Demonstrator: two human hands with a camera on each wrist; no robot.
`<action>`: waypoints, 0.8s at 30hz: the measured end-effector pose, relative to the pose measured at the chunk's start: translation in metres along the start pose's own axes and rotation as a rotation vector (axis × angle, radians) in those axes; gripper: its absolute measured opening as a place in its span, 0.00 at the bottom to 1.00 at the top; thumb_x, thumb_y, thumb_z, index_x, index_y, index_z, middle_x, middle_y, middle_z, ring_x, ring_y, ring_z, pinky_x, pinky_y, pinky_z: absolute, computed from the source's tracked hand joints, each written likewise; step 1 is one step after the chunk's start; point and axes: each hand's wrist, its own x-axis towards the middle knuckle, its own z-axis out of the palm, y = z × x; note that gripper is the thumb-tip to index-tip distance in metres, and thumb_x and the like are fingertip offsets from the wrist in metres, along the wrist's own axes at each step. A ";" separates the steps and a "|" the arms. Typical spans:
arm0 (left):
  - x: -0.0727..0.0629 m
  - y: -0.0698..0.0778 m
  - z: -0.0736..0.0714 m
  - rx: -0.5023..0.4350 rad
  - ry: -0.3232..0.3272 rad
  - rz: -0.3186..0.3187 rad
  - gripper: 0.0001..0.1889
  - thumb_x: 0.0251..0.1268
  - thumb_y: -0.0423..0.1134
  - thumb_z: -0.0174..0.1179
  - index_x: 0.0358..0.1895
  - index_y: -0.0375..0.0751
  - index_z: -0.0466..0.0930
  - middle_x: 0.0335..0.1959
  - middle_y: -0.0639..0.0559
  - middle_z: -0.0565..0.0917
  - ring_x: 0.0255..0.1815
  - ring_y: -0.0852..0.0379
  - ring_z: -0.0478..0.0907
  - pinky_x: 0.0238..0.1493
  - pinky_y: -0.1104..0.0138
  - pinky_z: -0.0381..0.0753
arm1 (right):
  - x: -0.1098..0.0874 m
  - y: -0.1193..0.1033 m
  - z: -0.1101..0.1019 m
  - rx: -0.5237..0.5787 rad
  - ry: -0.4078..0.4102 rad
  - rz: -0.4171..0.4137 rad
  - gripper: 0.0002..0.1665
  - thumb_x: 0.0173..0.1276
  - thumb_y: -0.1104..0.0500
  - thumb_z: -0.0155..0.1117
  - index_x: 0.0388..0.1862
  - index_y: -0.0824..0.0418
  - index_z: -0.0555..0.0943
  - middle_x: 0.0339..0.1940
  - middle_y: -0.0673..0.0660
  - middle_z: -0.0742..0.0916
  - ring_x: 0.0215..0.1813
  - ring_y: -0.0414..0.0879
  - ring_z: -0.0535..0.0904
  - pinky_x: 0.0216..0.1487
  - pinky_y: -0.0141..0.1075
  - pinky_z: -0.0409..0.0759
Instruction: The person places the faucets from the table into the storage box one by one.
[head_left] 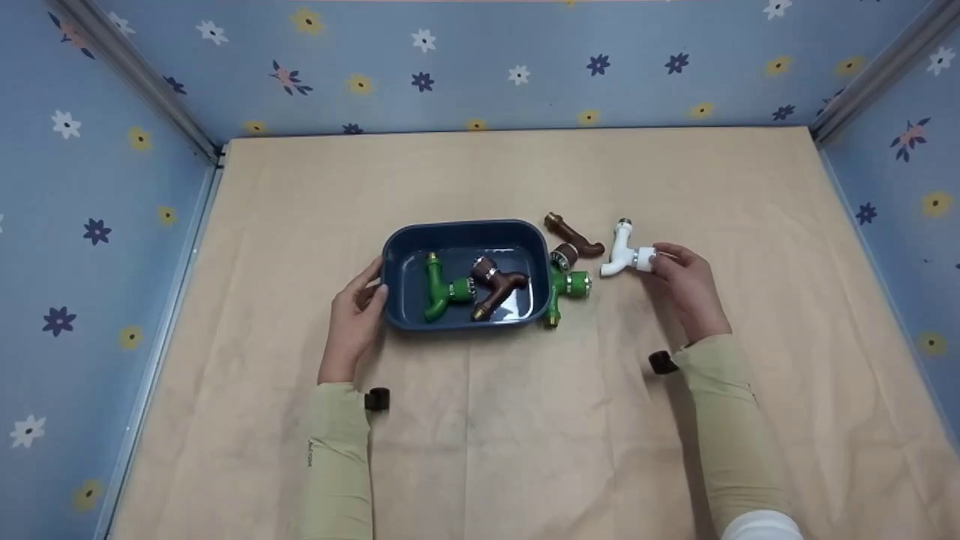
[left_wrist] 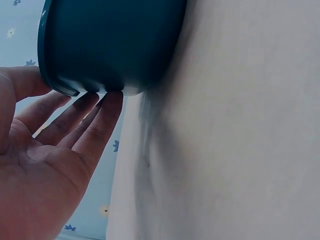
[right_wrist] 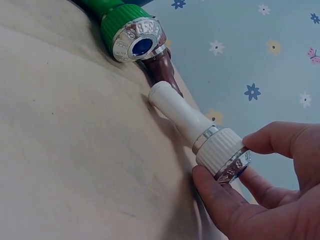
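My left hand (head_left: pixel 356 319) holds the left end of a dark blue tub (head_left: pixel 390 247), thumb at the rim and fingertips against the outer wall (left_wrist: pixel 110 55). Inside the tub lie a green tap (head_left: pixel 436 289) and a brown tap (head_left: pixel 501 289). My right hand (head_left: pixel 691 289) pinches the ribbed knob of a white tap (head_left: pixel 621 251) between thumb and fingers, right of the tub. In the right wrist view the white tap (right_wrist: pixel 180 115) points away from my fingers; whether it touches the table cannot be told.
Against the tub's right side lies another green tap (head_left: pixel 574 285), partly hidden by the rim. Beyond it, a second brown tap (head_left: pixel 577 238) rests on the cloth-covered table (head_left: pixel 480 420). Flower-patterned blue panels (head_left: pixel 480 67) border the back and both sides.
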 end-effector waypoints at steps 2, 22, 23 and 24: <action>-0.002 0.005 0.000 -0.004 -0.004 -0.009 0.23 0.72 0.28 0.49 0.69 0.35 0.64 0.66 0.39 0.69 0.59 0.43 0.73 0.60 0.59 0.72 | -0.006 -0.004 0.000 0.011 -0.003 0.011 0.26 0.70 0.65 0.54 0.64 0.73 0.66 0.54 0.62 0.76 0.52 0.47 0.77 0.64 0.46 0.67; -0.004 0.011 0.001 -0.001 0.001 0.003 0.23 0.71 0.27 0.50 0.69 0.33 0.65 0.66 0.37 0.69 0.58 0.41 0.73 0.60 0.57 0.71 | -0.019 0.016 -0.017 0.012 0.007 0.011 0.26 0.71 0.63 0.57 0.65 0.70 0.66 0.60 0.62 0.73 0.56 0.47 0.75 0.64 0.42 0.69; -0.004 0.010 0.001 -0.002 0.001 0.000 0.23 0.71 0.27 0.50 0.69 0.33 0.65 0.66 0.37 0.69 0.58 0.41 0.73 0.60 0.57 0.72 | -0.020 0.017 -0.017 0.016 0.006 0.009 0.26 0.70 0.64 0.57 0.65 0.71 0.66 0.59 0.62 0.73 0.56 0.46 0.75 0.64 0.42 0.69; -0.004 0.010 0.001 -0.002 0.001 -0.002 0.23 0.72 0.27 0.50 0.69 0.33 0.64 0.66 0.37 0.69 0.59 0.40 0.73 0.60 0.57 0.72 | -0.021 0.017 -0.018 0.018 0.009 0.008 0.26 0.70 0.64 0.57 0.65 0.71 0.67 0.59 0.62 0.74 0.56 0.46 0.75 0.64 0.42 0.69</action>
